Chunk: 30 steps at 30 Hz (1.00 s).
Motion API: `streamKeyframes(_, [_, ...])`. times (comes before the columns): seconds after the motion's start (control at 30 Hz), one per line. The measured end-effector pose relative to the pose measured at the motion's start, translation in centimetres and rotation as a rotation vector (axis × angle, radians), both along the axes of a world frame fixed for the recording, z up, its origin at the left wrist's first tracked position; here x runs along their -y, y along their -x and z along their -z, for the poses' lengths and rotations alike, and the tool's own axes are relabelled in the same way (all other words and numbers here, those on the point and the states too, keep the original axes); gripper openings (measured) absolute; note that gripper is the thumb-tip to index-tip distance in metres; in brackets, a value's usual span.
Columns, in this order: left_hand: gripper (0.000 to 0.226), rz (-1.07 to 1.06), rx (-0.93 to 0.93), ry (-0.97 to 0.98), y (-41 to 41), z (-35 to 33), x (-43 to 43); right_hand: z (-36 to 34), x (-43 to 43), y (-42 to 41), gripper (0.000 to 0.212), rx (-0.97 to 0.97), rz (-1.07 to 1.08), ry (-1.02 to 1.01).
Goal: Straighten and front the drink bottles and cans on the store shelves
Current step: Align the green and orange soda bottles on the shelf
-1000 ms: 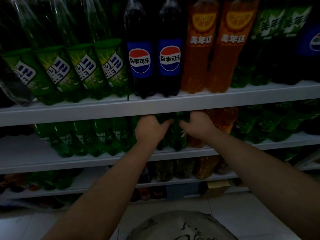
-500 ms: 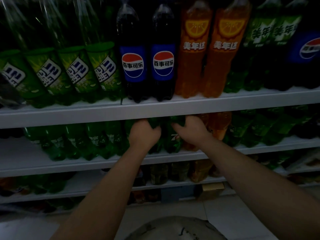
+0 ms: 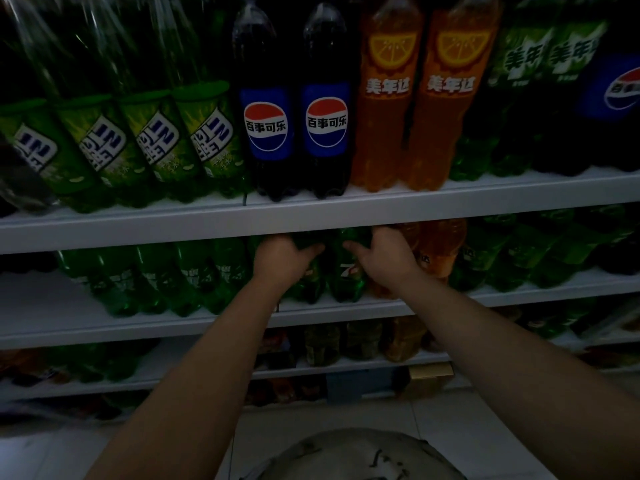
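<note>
Two green 7-Up bottles stand side by side on the second shelf (image 3: 346,311), under the edge of the top shelf (image 3: 311,216). My left hand (image 3: 282,259) grips the upper part of the left green bottle (image 3: 308,289). My right hand (image 3: 384,256) grips the right green bottle (image 3: 348,275), whose red and white logo faces me. Their caps are hidden behind the top shelf edge. Orange soda bottles (image 3: 440,251) stand just right of my right hand.
The top shelf carries green Sprite bottles (image 3: 152,140), two Pepsi bottles (image 3: 294,123) and two orange Mirinda bottles (image 3: 419,98). More green bottles (image 3: 173,278) fill the second shelf on both sides. Lower shelves hold small dark bottles (image 3: 346,341). Pale floor tiles (image 3: 450,420) lie below.
Both hands stay on the same two green bottles. The view has shifted slightly, and the right bottle's logo now shows more plainly.
</note>
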<state>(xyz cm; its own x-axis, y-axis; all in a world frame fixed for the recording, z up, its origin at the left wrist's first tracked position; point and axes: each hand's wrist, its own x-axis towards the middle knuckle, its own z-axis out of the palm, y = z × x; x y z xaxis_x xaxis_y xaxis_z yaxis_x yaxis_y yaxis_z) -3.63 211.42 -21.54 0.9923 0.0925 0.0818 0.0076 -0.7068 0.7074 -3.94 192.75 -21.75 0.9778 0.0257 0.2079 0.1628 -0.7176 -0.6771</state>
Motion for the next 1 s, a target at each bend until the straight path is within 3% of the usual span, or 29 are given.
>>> streamKeyframes(0.1, [0.047,-0.032,0.078,0.003,0.7,0.4,0.4,0.4,0.2,1.1,0.046,0.081,0.000,-0.007])
streamKeyframes(0.17, [0.054,-0.078,0.239,0.013,2.3,1.3,1.0,1.4,0.8,3.2,0.049,0.240,-0.018,-0.039])
streamKeyframes(0.27, [0.055,-0.096,0.416,0.039,5.7,3.6,2.6,4.4,2.9,6.9,0.037,0.347,0.022,-0.075])
streamKeyframes(0.43, [0.029,0.123,0.218,-0.010,8.7,6.3,7.6,8.2,9.6,10.1,0.025,0.121,0.291,-0.104])
streamKeyframes(0.57, [0.028,0.130,0.282,0.045,8.4,4.8,12.1,6.9,13.5,10.3,0.036,0.139,0.439,-0.092])
streamKeyframes(0.67, [0.040,0.089,0.391,0.080,6.7,2.2,15.1,3.8,15.2,7.9,0.049,0.222,0.400,-0.108])
streamKeyframes(0.77, [0.035,0.005,0.414,0.063,5.1,0.1,17.1,0.8,15.4,5.1,0.063,0.261,0.369,-0.071])
streamKeyframes(0.87, [0.028,-0.003,0.238,-0.055,3.8,-0.3,18.0,0.1,15.0,3.6,0.071,0.209,0.330,-0.032])
streamKeyframes(1.0, [0.035,0.032,0.071,-0.046,2.6,-0.5,18.3,0.4,14.6,2.6,0.081,0.084,0.277,0.027])
